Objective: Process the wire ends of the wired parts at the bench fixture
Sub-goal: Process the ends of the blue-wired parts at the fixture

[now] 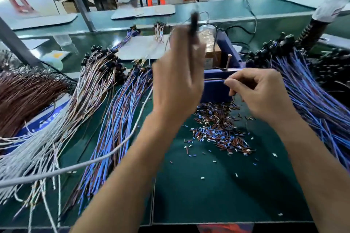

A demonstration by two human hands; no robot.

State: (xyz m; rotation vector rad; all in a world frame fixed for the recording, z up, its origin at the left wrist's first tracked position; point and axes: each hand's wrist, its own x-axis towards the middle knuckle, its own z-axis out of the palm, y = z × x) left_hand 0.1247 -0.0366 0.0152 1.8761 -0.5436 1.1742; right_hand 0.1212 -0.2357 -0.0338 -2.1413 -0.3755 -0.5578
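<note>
My left hand is raised above the bench and holds a black wired part upright, blurred by motion. My right hand pinches thin brown wire ends and holds them across the front of the blue bench fixture. Below the fixture lies a heap of cut insulation bits in brown, blue and white. A bundle of blue and brown wired parts lies to the left of my hands, and another blue bundle lies to the right.
White-and-brown wired parts and a brown wire bundle fan out at the far left. A grey cable crosses the green mat. A cardboard box stands behind the fixture. Black part heads pile up at the right.
</note>
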